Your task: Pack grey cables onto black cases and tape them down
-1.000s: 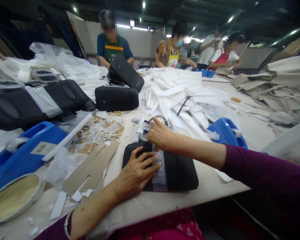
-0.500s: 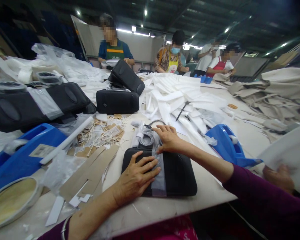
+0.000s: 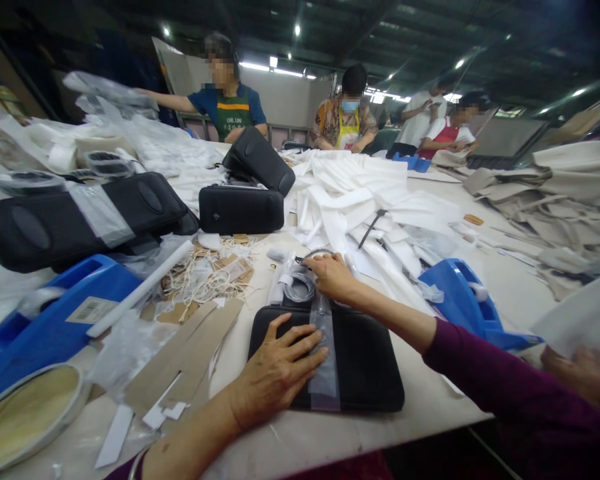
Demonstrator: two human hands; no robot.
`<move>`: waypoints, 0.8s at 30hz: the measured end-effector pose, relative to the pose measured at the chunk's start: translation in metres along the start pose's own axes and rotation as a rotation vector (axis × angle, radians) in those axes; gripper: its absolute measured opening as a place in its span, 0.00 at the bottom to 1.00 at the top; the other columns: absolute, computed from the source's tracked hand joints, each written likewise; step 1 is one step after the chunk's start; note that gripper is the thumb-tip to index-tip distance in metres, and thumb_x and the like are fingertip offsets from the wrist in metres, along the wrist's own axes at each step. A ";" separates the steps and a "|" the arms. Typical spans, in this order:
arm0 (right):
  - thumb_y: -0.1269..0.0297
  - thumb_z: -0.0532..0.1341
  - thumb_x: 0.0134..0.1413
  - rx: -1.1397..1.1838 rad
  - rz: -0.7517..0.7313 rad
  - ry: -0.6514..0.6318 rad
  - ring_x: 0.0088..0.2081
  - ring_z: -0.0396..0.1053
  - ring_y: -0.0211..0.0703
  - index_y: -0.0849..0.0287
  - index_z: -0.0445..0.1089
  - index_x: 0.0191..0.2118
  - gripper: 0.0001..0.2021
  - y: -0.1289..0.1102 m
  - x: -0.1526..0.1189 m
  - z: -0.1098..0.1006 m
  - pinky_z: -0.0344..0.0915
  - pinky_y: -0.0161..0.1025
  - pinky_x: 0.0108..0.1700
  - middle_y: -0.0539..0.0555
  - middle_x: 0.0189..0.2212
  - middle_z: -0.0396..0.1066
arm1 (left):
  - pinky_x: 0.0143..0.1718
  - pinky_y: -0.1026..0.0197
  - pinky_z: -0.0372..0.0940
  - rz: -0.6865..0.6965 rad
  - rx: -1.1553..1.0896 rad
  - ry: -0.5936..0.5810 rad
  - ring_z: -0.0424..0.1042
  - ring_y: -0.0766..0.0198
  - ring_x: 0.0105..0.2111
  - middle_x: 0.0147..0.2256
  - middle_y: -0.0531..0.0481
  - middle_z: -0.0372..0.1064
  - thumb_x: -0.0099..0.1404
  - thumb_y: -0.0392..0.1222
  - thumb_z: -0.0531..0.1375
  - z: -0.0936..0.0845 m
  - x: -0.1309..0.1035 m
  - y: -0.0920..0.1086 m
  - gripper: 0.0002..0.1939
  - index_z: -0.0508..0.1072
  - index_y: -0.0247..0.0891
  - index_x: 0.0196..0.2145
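A black zip case (image 3: pixel 367 357) lies flat in front of me, with a clear plastic strip (image 3: pixel 326 387) running across it. My left hand (image 3: pixel 283 360) rests on the case with fingers spread, their tips on the strip. Just beyond the case's far edge is a coiled grey cable (image 3: pixel 299 288) in clear plastic. Over the cable's far side, my right hand (image 3: pixel 334 277) has its fingers drawn together at a small dark piece. The fingers hide most of what they grip.
Blue tape dispensers (image 3: pixel 457 297) stand at right and left. More black cases (image 3: pixel 241 209) sit farther back, beside heaped white sheets (image 3: pixel 350 180). Cardboard pieces (image 3: pixel 180 363) and tangled strings (image 3: pixel 210 273) lie to the left. Another person's hand (image 3: pixel 577 373) shows at far right.
My right hand has gone from spread fingers to drawn-together ones, at the far side of the cable. My left hand stays on the case. A co-worker at the back has stretched an arm leftward.
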State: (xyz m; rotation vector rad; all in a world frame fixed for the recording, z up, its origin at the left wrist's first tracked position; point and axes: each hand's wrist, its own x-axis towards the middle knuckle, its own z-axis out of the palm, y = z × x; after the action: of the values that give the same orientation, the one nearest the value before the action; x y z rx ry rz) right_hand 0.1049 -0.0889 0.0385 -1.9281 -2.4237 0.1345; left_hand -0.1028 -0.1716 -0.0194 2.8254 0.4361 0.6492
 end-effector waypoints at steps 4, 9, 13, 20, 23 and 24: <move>0.76 0.54 0.52 0.419 0.035 0.214 0.43 0.69 0.42 0.61 0.71 0.45 0.16 0.021 -0.015 -0.017 0.61 0.40 0.49 0.55 0.43 0.72 | 0.62 0.42 0.40 -0.005 -0.010 -0.008 0.56 0.57 0.60 0.57 0.48 0.64 0.69 0.40 0.51 -0.002 0.000 0.001 0.19 0.63 0.47 0.57; 0.64 0.56 0.54 0.689 0.175 0.471 0.44 0.68 0.45 0.58 0.70 0.46 0.14 0.033 -0.086 -0.026 0.64 0.43 0.49 0.56 0.44 0.70 | 0.62 0.42 0.43 -0.027 -0.033 -0.018 0.58 0.57 0.59 0.57 0.47 0.64 0.69 0.40 0.52 -0.007 0.002 0.003 0.20 0.62 0.45 0.57; 0.52 0.59 0.51 0.885 0.416 0.474 0.53 0.63 0.52 0.57 0.61 0.56 0.27 0.034 -0.137 0.008 0.64 0.48 0.52 0.60 0.55 0.62 | 0.61 0.44 0.50 -0.093 -0.020 0.074 0.61 0.57 0.57 0.55 0.45 0.65 0.66 0.36 0.53 -0.007 0.004 0.008 0.18 0.65 0.43 0.53; 0.47 0.67 0.38 1.266 0.598 0.156 0.56 0.62 0.56 0.61 0.53 0.62 0.45 0.042 -0.156 0.037 0.60 0.49 0.57 0.67 0.59 0.58 | 0.52 0.41 0.63 -0.740 -0.103 0.421 0.65 0.50 0.52 0.50 0.36 0.63 0.61 0.45 0.58 -0.006 -0.006 -0.033 0.22 0.62 0.36 0.52; 0.47 0.69 0.36 1.313 0.610 0.116 0.57 0.62 0.57 0.64 0.54 0.62 0.48 0.050 -0.151 0.036 0.59 0.47 0.58 0.69 0.59 0.57 | 0.43 0.49 0.70 -0.709 -0.269 0.221 0.73 0.51 0.45 0.47 0.37 0.70 0.62 0.49 0.57 -0.011 -0.012 -0.063 0.23 0.64 0.37 0.52; 0.47 0.69 0.36 1.323 0.617 0.108 0.57 0.62 0.57 0.65 0.53 0.63 0.48 0.053 -0.148 0.036 0.59 0.47 0.59 0.69 0.59 0.57 | 0.41 0.51 0.70 -0.631 -0.270 0.179 0.74 0.52 0.44 0.46 0.38 0.71 0.62 0.49 0.57 -0.014 -0.012 -0.070 0.21 0.66 0.38 0.51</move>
State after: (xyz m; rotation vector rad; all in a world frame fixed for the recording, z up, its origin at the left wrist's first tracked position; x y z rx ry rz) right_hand 0.1866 -0.2226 0.0005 -1.6877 -0.9517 1.2037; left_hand -0.1362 -0.1082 -0.0306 2.1984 1.1125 0.7440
